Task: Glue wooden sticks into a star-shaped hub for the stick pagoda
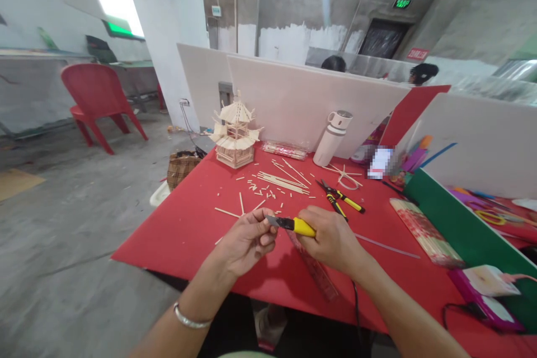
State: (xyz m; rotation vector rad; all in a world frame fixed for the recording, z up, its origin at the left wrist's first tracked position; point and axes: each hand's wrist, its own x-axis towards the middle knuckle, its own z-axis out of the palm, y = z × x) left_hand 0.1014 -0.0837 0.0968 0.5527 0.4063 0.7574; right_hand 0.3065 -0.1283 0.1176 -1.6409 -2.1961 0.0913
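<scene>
My right hand (329, 238) is closed around a yellow tool (304, 227) with a black front and a flat grey tip; its exact kind is unclear. That tip points left and meets the fingers of my left hand (251, 238). Thumb and forefinger of the left hand are pinched at the tip, and whatever they hold is too small to make out. Just beyond my hands lie thin wooden sticks (283, 182) and several short cut pieces (268, 194). A pair of yellow-and-black pliers (339, 198) rests behind my right hand. Partly under that hand is a clear ruler (316, 271).
A wooden-stick pagoda model (235, 137) stands at the red table's (180, 235) back left corner. Near the white partition are a white bottle (333, 140) and a phone (380, 162). To the right lie a bag of sticks (425, 229), a green divider (470, 224) and a power strip (489, 296).
</scene>
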